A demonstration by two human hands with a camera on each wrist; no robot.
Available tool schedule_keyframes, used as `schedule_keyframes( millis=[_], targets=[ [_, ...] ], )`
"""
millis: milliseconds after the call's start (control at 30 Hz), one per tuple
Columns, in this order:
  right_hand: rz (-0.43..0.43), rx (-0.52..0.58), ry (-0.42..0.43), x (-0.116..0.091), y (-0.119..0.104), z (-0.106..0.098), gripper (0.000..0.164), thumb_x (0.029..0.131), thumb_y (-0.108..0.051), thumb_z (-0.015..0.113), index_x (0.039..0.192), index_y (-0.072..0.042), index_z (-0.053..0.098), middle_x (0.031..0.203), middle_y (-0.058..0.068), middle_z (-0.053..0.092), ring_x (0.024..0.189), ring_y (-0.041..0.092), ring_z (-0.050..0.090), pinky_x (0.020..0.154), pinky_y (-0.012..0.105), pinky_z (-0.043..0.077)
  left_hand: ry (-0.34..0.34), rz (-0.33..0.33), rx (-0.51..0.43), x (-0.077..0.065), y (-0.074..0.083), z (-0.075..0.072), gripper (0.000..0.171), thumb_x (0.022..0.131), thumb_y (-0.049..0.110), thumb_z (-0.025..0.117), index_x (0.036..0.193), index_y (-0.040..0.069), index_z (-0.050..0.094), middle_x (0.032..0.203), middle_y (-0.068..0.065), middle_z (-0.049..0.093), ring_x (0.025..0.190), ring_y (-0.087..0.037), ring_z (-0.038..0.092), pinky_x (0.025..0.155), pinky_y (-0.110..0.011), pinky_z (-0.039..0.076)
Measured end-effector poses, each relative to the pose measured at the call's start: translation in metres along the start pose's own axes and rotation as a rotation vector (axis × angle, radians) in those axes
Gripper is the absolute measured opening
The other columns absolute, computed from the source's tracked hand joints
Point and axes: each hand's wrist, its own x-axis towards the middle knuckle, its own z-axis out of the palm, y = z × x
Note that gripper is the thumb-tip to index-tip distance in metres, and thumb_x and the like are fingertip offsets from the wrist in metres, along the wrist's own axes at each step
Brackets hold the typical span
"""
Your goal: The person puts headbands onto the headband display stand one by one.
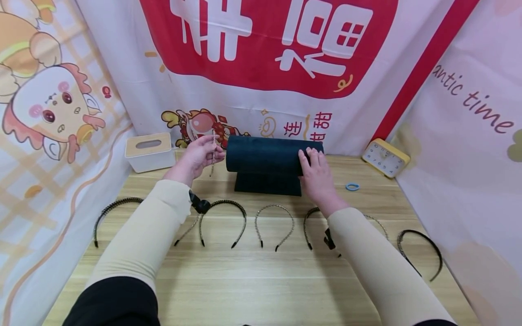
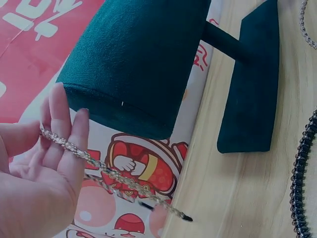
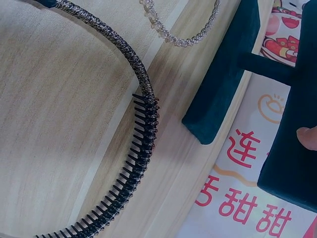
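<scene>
A dark green velvet display roll [image 1: 265,151] on a flat-footed stand [image 1: 267,184] stands at the back of the table. My left hand [image 1: 200,155] is just off its left end, pinching a thin, silvery beaded headband [image 2: 126,181] between thumb and fingers. The headband's two dark tips point away from the palm in the left wrist view. My right hand [image 1: 318,176] rests on the right part of the roll, fingers extended over its front and top. Only one fingertip [image 3: 308,139] of it shows in the right wrist view.
Several headbands lie in a row across the table: a pale beaded one [image 1: 275,206], a toothed dark one [image 1: 225,202] and a black one [image 1: 440,258] among them. A tissue box [image 1: 150,154] stands back left, a yellow clock [image 1: 385,158] back right, near a blue ring [image 1: 352,186].
</scene>
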Motion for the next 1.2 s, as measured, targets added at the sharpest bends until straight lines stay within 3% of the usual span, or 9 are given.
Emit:
schedule_keyframes(
  millis=[233,400,600,767,933,1033,1200],
  targets=[
    [0.002,0.007,0.005,0.0,0.001,0.001,0.075,0.092,-0.024,0.071,0.152,-0.003,0.03,0.15,0.026,0.027,0.138,0.04,0.025,0.12,0.043,0.003,-0.035,0.08,-0.014,-0.004,-0.001,0.003,0.044,0.106,0.01,0.043,0.149,0.013,0.045,0.086,-0.008,0.063,0.083,-0.02,0.069,0.095,-0.041,0.051],
    [0.001,0.014,0.012,0.0,0.001,0.002,0.076,0.092,-0.023,0.071,0.152,-0.002,0.031,0.149,0.026,0.027,0.138,0.041,0.026,0.12,0.043,0.002,-0.105,0.132,-0.007,-0.01,0.0,0.009,0.045,0.106,0.009,0.043,0.151,0.012,0.043,0.086,-0.007,0.06,0.082,-0.018,0.069,0.09,-0.037,0.054],
    [0.002,0.004,0.006,0.0,0.001,0.001,0.075,0.092,-0.023,0.071,0.152,-0.002,0.031,0.149,0.026,0.028,0.138,0.04,0.026,0.12,0.043,0.002,-0.16,0.137,-0.03,-0.013,-0.001,0.023,0.046,0.106,0.007,0.041,0.151,0.009,0.041,0.086,-0.007,0.057,0.078,-0.018,0.069,0.086,-0.035,0.056],
    [0.002,-0.002,0.004,0.0,0.0,0.001,0.075,0.092,-0.023,0.071,0.152,-0.002,0.031,0.149,0.027,0.028,0.138,0.04,0.026,0.12,0.043,0.003,-0.167,0.145,-0.014,-0.012,-0.005,0.035,0.045,0.106,0.006,0.041,0.151,0.007,0.041,0.084,-0.005,0.056,0.078,-0.018,0.069,0.091,-0.039,0.054],
    [0.006,0.007,0.001,0.0,0.0,0.002,0.075,0.092,-0.023,0.071,0.152,-0.002,0.031,0.15,0.026,0.027,0.138,0.04,0.025,0.12,0.043,0.002,-0.165,0.193,0.056,-0.013,-0.01,0.053,0.045,0.106,0.005,0.041,0.15,0.004,0.04,0.089,-0.003,0.059,0.084,-0.016,0.07,0.095,-0.042,0.051],
    [0.009,0.011,0.005,0.0,0.001,0.003,0.075,0.092,-0.023,0.071,0.152,-0.002,0.031,0.15,0.026,0.027,0.138,0.04,0.025,0.12,0.043,0.001,-0.126,0.232,0.127,-0.014,-0.013,0.065,0.044,0.105,0.005,0.045,0.149,0.003,0.042,0.091,-0.006,0.063,0.088,-0.018,0.07,0.094,-0.043,0.051],
    [0.006,0.014,0.017,0.0,0.002,0.004,0.074,0.092,-0.023,0.071,0.151,-0.003,0.032,0.149,0.026,0.028,0.138,0.04,0.026,0.12,0.042,0.0,0.04,0.318,0.417,-0.019,-0.015,0.081,0.042,0.102,0.007,0.054,0.143,0.004,0.052,0.096,-0.013,0.068,0.091,-0.023,0.07,0.087,-0.038,0.055]
  ],
)
